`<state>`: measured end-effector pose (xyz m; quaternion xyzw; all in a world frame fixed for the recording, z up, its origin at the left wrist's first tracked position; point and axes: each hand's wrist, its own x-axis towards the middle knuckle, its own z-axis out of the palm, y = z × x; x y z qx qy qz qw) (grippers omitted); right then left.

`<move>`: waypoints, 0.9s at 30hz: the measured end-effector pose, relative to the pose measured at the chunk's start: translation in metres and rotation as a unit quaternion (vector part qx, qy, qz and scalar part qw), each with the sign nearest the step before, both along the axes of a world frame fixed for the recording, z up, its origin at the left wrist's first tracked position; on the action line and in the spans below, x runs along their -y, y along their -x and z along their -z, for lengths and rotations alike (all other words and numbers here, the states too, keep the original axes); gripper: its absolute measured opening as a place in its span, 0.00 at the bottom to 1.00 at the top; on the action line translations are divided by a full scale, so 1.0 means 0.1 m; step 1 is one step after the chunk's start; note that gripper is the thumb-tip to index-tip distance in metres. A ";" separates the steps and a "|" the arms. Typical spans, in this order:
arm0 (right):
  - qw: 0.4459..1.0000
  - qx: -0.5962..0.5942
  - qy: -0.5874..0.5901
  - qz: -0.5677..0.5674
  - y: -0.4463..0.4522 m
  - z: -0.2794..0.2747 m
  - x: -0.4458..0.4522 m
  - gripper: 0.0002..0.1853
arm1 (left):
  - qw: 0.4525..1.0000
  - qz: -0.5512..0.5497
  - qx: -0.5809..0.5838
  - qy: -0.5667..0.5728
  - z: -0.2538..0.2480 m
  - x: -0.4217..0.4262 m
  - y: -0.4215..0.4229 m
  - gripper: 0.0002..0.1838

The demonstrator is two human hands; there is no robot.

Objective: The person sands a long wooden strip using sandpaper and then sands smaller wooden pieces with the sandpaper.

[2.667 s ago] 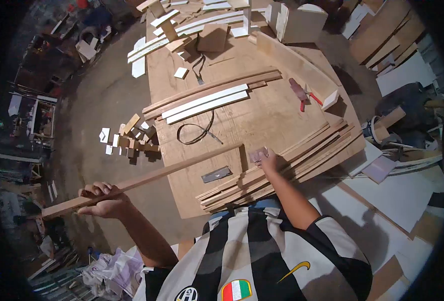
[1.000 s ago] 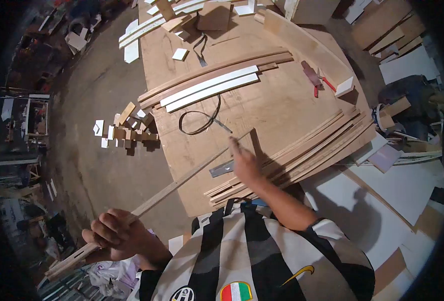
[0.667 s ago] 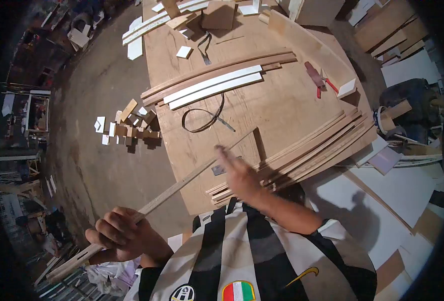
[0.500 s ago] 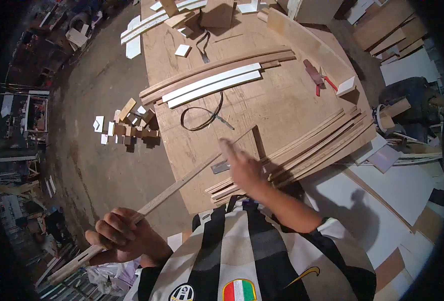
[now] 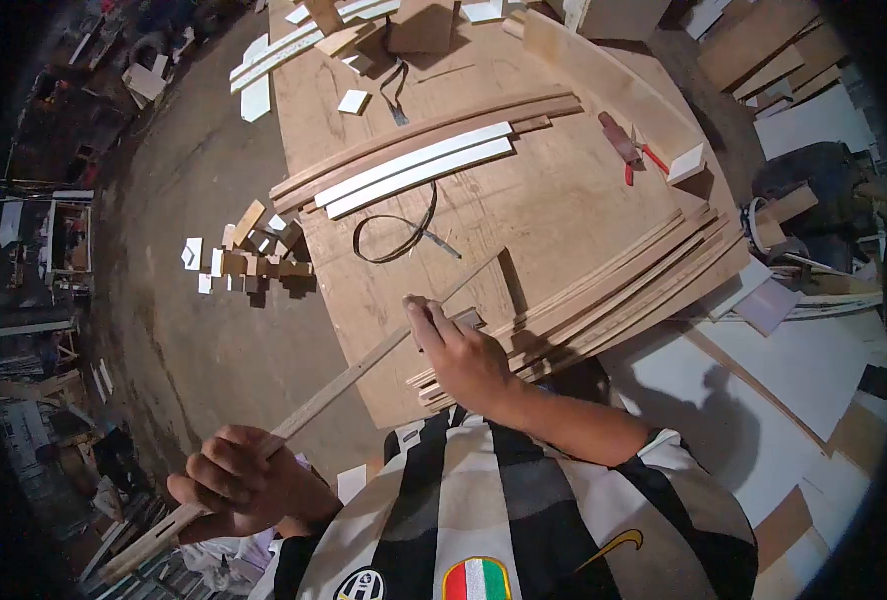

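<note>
A long, thin wooden strip runs slantwise from the lower left to the middle of the workbench, with a slot near its lower end. My left hand is closed around its lower part, off the bench's edge. Farther up, my right hand is closed on the strip with fingertips at its edge. Just beyond the right knuckles shows a small grey piece, partly hidden; I cannot tell whether it is held. Close to the right wrist lies a stack of wooden strips.
On the workbench are white strips, a black strap loop, red-handled pliers and a long board. Wood offcuts lie on the floor at left. White panels lie at right.
My right hand has slid down and left along the strip, closer to my left hand. The left hand keeps its hold. The view has shifted slightly.
</note>
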<state>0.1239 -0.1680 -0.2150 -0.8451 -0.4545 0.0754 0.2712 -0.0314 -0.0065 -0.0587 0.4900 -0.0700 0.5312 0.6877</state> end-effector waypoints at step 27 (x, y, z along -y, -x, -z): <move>0.989 -0.097 0.034 0.102 -0.68 1.29 0.17 0.26 | 0.999 0.014 0.002 0.030 -0.07 0.03 -0.14 0.24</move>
